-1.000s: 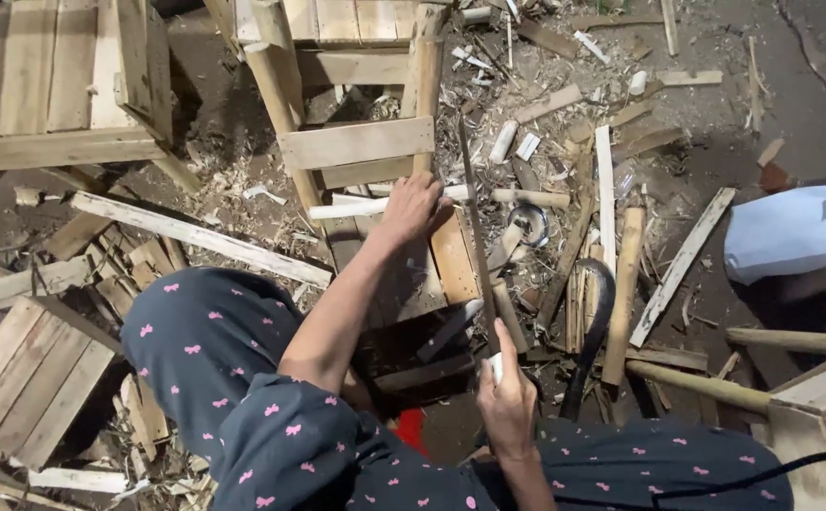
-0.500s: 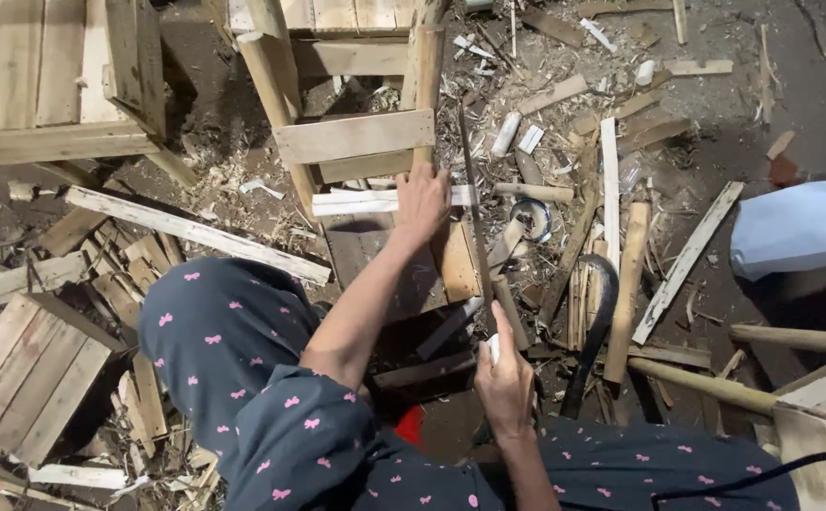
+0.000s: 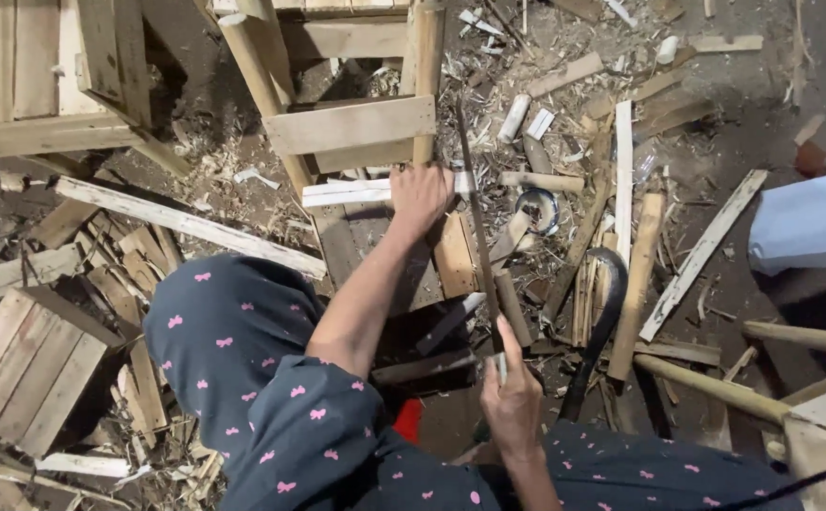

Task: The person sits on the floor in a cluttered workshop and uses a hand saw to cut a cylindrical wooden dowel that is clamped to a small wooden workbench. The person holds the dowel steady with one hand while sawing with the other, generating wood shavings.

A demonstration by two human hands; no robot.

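L hand (image 3: pixel 420 196) clamps a pale slat (image 3: pixel 356 192); R hand (image 3: pixel 512 402) grips a long blade (image 3: pixel 476 222) at 12. Wooden frame (image 3: pixel 351 123) partly built — loose sticks lie unused at 2.

Single head-worn view, looking steeply down past knees onto littered floor (image 3: pixel 773 123). Close range: left hand (image 3: pixel 421 197) and right hand (image 3: pixel 512 402) both inside frame, own lap filling bottom edge. Facing forward toward wooden frame (image 3: pixel 347 123) at top. No second view.
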